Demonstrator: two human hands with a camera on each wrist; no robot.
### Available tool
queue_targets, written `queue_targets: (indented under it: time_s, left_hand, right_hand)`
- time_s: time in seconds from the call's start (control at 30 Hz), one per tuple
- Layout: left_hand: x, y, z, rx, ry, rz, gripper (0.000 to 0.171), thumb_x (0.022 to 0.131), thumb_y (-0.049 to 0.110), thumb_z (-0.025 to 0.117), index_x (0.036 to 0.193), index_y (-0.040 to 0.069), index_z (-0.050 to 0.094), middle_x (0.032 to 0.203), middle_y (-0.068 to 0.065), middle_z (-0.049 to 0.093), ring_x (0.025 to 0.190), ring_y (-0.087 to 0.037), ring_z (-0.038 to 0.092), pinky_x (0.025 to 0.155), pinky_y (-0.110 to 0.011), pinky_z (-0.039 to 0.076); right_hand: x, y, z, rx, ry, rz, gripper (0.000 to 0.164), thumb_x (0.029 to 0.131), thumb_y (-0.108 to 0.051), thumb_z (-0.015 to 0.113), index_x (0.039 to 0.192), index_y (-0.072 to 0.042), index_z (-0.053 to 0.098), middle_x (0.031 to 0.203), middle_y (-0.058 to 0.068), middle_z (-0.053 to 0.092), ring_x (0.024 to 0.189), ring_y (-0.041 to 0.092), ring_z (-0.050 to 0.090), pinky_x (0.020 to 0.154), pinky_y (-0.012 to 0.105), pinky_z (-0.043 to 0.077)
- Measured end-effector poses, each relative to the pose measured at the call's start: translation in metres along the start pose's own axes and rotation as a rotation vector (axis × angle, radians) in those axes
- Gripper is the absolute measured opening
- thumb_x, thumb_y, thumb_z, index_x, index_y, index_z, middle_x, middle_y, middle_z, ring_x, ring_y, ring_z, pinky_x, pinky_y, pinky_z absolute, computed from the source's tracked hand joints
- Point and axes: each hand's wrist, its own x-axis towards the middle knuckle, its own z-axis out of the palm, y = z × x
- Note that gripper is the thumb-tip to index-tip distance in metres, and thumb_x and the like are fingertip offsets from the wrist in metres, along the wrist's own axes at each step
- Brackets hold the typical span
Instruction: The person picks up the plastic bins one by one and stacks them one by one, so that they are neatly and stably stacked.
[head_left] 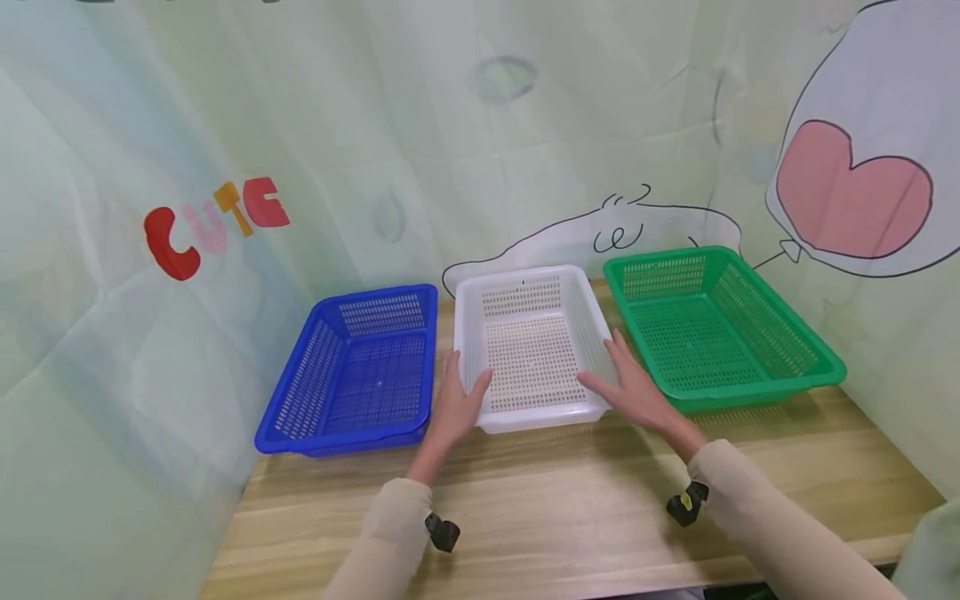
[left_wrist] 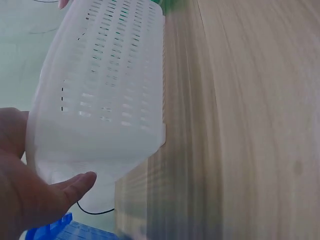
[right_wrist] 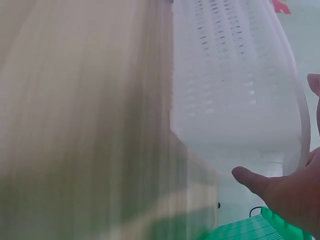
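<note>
A white plastic basket (head_left: pixel 531 354) with slotted sides stands on the table in the head view, between two others. The left hand (head_left: pixel 459 400) holds its left side at the near corner, thumb over the rim and fingers outside. In the left wrist view, fingers (left_wrist: pixel 75 190) of that hand lie along the outer wall of the white basket (left_wrist: pixel 105 85). At the opposite side the right hand (head_left: pixel 633 387) holds the rim in the same way. Its thumb reaches inside; fingers (right_wrist: pixel 255 181) show by the outer wall in the right wrist view.
A blue basket (head_left: pixel 345 446) stands close on the left, and a green basket (head_left: pixel 757 388) close on the right. All are on a wooden table (head_left: pixel 555 517). Behind them hangs a printed curtain (head_left: pixel 360 167). A small black device (head_left: pixel 442 532) sits on each sleeve.
</note>
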Motion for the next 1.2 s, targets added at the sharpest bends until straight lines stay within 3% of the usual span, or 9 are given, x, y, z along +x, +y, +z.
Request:
queue_targets:
  time_s: [0.23, 0.4, 0.5, 0.67, 0.9, 1.03, 1.2]
  left_hand:
    - [-0.013, -0.005, 0.003, -0.115, 0.032, -0.101, 0.073, 0.102, 0.041, 0.055, 0.157, 0.004, 0.024, 0.157, -0.025, 0.032, 0.142, -0.041, 0.033, 0.116, -0.055, 0.027]
    - [-0.017, -0.010, 0.004, -0.171, 0.039, -0.091, 0.072, 0.100, 0.035, 0.059, 0.157, 0.008, 0.026, 0.157, -0.024, 0.032, 0.142, -0.042, 0.033, 0.115, -0.057, 0.027]
    - [-0.020, -0.013, 0.003, -0.228, 0.005, -0.081, 0.076, 0.098, 0.031, 0.063, 0.159, 0.011, 0.023, 0.161, -0.021, 0.026, 0.145, -0.042, 0.027, 0.116, -0.058, 0.023]
    - [-0.026, -0.024, -0.001, -0.369, -0.069, -0.055, 0.081, 0.097, 0.023, 0.065, 0.161, 0.016, 0.016, 0.163, -0.020, 0.018, 0.146, -0.042, 0.023, 0.116, -0.059, 0.019]
    - [-0.029, -0.038, -0.006, -0.673, -0.239, -0.007, 0.082, 0.099, 0.008, 0.059, 0.162, 0.021, 0.009, 0.159, -0.024, 0.024, 0.133, -0.047, 0.042, 0.100, -0.049, 0.048]
    - [-0.030, -0.042, -0.007, -0.718, -0.292, 0.003, 0.082, 0.099, 0.005, 0.056, 0.162, 0.023, 0.007, 0.162, -0.020, 0.018, 0.135, -0.049, 0.038, 0.098, -0.050, 0.049]
    - [-0.031, -0.040, -0.007, -0.704, -0.303, 0.011, 0.085, 0.098, 0.007, 0.057, 0.162, 0.022, 0.004, 0.163, -0.022, 0.017, 0.137, -0.050, 0.036, 0.100, -0.051, 0.048]
  right_hand:
    - [-0.012, 0.008, 0.007, 0.074, 0.011, 0.043, 0.092, 0.095, -0.047, 0.064, 0.158, 0.001, 0.017, 0.164, 0.026, 0.001, 0.148, 0.047, 0.010, 0.114, 0.066, 0.018]
    - [-0.016, 0.014, 0.010, 0.165, 0.010, 0.046, 0.095, 0.095, -0.045, 0.066, 0.160, -0.002, 0.012, 0.161, 0.029, 0.015, 0.144, 0.048, 0.023, 0.111, 0.065, 0.027]
    - [-0.018, 0.019, 0.010, 0.263, -0.004, 0.046, 0.094, 0.094, -0.038, 0.069, 0.161, -0.007, 0.010, 0.159, 0.029, 0.023, 0.138, 0.048, 0.034, 0.108, 0.063, 0.034]
    - [-0.022, 0.028, 0.009, 0.397, -0.056, 0.014, 0.089, 0.096, -0.022, 0.068, 0.162, -0.014, 0.010, 0.160, 0.025, 0.021, 0.138, 0.045, 0.034, 0.108, 0.057, 0.034]
    - [-0.027, 0.034, 0.010, 0.476, -0.073, -0.050, 0.084, 0.097, -0.016, 0.064, 0.162, -0.016, 0.012, 0.158, 0.028, 0.019, 0.138, 0.048, 0.032, 0.107, 0.056, 0.033]
    - [-0.028, 0.033, 0.009, 0.459, -0.069, -0.052, 0.083, 0.096, -0.016, 0.063, 0.162, -0.015, 0.011, 0.158, 0.028, 0.019, 0.138, 0.049, 0.031, 0.107, 0.058, 0.033]
    - [-0.030, 0.030, 0.007, 0.446, -0.073, -0.042, 0.084, 0.096, -0.016, 0.062, 0.162, -0.014, 0.010, 0.159, 0.029, 0.017, 0.139, 0.050, 0.030, 0.108, 0.059, 0.032]
